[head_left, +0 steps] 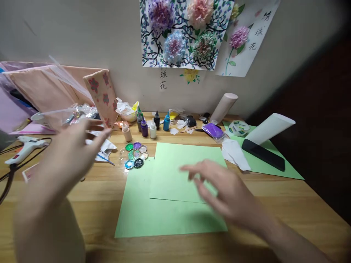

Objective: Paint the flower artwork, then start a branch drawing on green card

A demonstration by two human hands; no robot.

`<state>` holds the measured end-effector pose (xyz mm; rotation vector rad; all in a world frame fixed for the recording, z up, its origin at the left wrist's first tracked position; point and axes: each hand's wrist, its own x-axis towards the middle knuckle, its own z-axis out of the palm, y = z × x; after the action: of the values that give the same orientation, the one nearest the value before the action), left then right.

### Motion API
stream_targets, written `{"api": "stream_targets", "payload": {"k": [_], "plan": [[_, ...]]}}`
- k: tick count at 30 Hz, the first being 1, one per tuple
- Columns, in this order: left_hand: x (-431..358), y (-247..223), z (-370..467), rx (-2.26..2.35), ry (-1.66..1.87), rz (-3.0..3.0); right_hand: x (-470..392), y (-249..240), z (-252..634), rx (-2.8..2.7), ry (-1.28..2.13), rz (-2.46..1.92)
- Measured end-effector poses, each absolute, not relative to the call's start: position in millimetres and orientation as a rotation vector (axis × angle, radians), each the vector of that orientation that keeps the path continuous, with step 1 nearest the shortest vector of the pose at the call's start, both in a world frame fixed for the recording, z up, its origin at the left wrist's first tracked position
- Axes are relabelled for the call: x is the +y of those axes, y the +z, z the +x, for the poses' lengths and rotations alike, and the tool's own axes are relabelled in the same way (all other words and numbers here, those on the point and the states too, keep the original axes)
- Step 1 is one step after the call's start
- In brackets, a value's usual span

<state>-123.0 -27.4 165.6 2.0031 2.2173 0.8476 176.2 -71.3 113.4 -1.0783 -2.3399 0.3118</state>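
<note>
My left hand (72, 148) is raised over the left side of the table, blurred by motion. Its thumb and fingers are apart, and I see nothing held between them. Behind it, partly covered, lie crumpled white paper (108, 147) and a thin blue paintbrush (105, 159). My right hand (221, 188) hovers above a light green sheet (175, 171), index finger stretched out, the others loosely bent, thumb apart, holding nothing. That sheet rests on a larger light green sheet (137, 215). Just left of the sheets sits a flower-shaped paint palette (136, 155) with green, purple, blue and black paint.
Several paint bottles (144, 128) stand behind the palette. A hot glue gun (26, 148) with cords lies at the left. On the right are a black phone (263, 155), a white tube (271, 128) and a purple packet (213, 130). Flower pictures (186, 34) hang on the wall.
</note>
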Motion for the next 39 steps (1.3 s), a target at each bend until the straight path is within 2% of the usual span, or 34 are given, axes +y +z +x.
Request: {"api": "stream_targets", "payload": {"k": [3, 5, 8, 12, 19, 23, 26, 30, 39], "plan": [[-10.3, 138.9, -79.7, 1.625, 0.567, 2.365, -32.4, 79.2, 253.7, -1.856, 0.523, -1.738], [-12.9, 111.6, -46.7, 1.312, 0.332, 2.483, -18.6, 48.5, 295.4, -1.479, 0.774, -1.910], [-31.6, 61.4, -6.7, 1.053, 0.124, 2.506, -13.9, 21.1, 322.9, -1.112, 1.108, -1.780], [-54.9, 9.5, 11.8, 0.956, 0.206, 2.585, -15.2, 15.5, 320.9, -0.972, 1.237, -1.683], [-67.1, -3.6, 11.9, 1.097, 0.302, 2.583, -8.2, -22.1, 318.0, -1.283, 1.035, -1.690], [-65.8, -7.0, 12.1, 1.060, 0.262, 2.577, -3.7, -40.7, 309.9, -1.408, 0.661, -1.756], [-64.4, -7.0, 9.3, 0.987, 0.201, 2.569, 3.5, -37.4, 309.0, -1.565, 0.457, -1.860], [-62.6, 1.2, 5.7, 0.847, 0.127, 2.509, 18.0, -24.8, 315.0, -1.796, 0.372, -1.904], [-44.2, 7.2, -2.6, 0.947, 0.162, 2.486, 31.1, -25.3, 316.0, -1.768, 0.179, -2.040]]}}
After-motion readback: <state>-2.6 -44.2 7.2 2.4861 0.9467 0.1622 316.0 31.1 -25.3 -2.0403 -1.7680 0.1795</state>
